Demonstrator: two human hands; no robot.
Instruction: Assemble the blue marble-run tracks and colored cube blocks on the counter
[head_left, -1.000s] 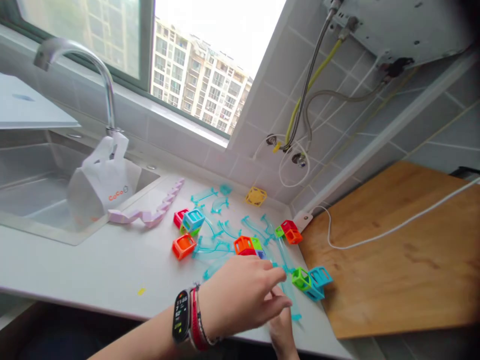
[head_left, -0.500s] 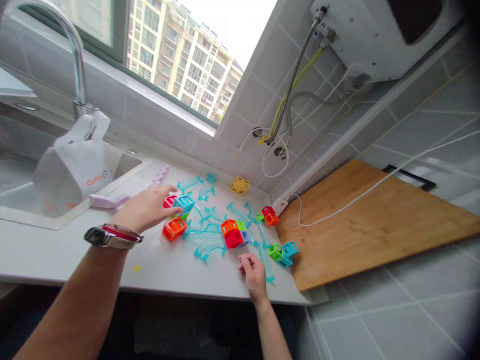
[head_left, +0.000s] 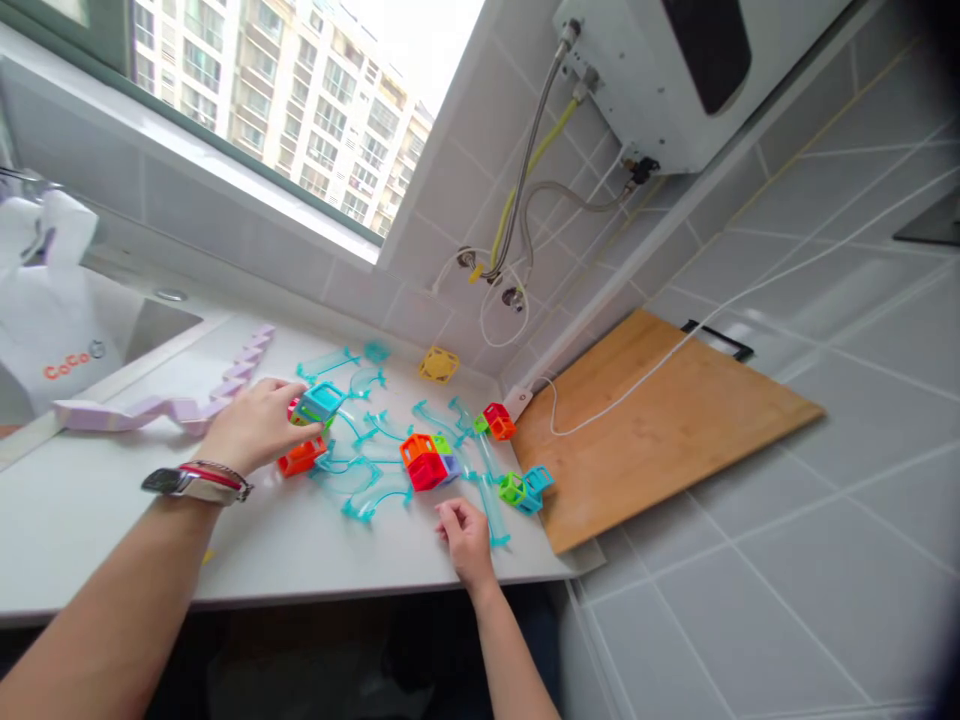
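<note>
My left hand [head_left: 259, 425], with a watch on its wrist, has its thumb and fingers closed around a cluster of hollow plastic cube blocks [head_left: 321, 401] in blue, red and green. Its palm side is partly hidden. Just below lies an orange cube block [head_left: 301, 457], partly covered by the hand. My right hand [head_left: 466, 540] is loosely curled near the counter's front edge, with nothing visible in its fingers. In front of it sits an orange, red, green and purple block cluster [head_left: 425, 462]. Clear teal track pieces [head_left: 364, 478] lie scattered between the hands.
A green-and-blue block cluster [head_left: 527, 490] and a red-and-green one [head_left: 495, 421] stand to the right, by a leaning wooden board [head_left: 637, 430]. At the back lies a yellow frame piece [head_left: 439, 365]. A lilac zigzag strip [head_left: 124, 415] runs near the sink and white bag [head_left: 52, 310].
The view has swung right. My left hand has closed on the blue, red and green block cluster, which now sits higher against the orange block. My right hand remains curled.
</note>
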